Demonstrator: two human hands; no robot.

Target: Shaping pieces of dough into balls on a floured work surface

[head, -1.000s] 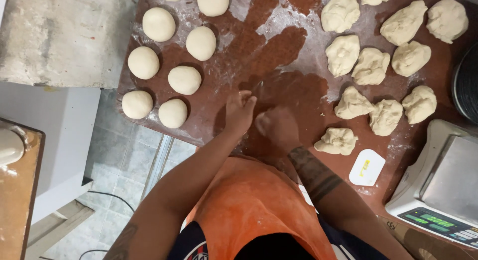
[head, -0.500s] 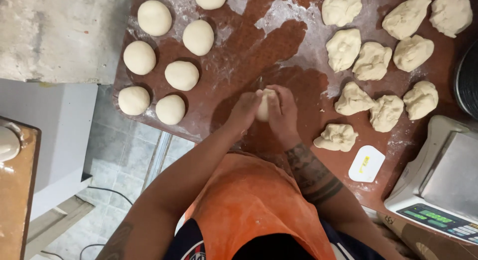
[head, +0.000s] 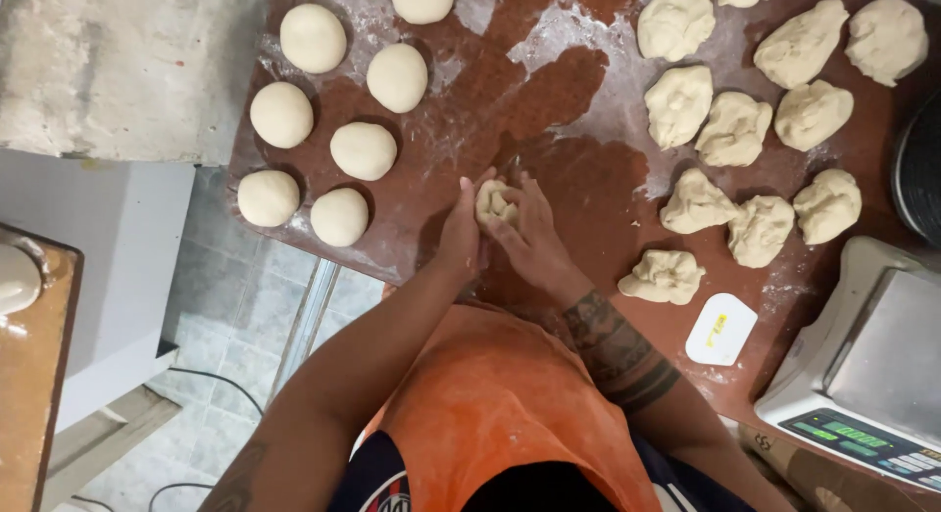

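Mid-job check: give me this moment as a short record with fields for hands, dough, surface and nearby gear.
left hand: left hand cupped against the dough piece
right hand: right hand wrapped round the same piece from the other side
held item: one small dough piece, pressed between both hands above the table
smooth balls: smooth dough balls grouped on the left
rough portions: rough dough portions spread on the right
surface: floured reddish-brown table
tool: white scraper lying flat near the table edge
gear: digital scale at lower right

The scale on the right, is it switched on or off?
On. The scale shows lit green digits on its front display panel, beside the floured table.
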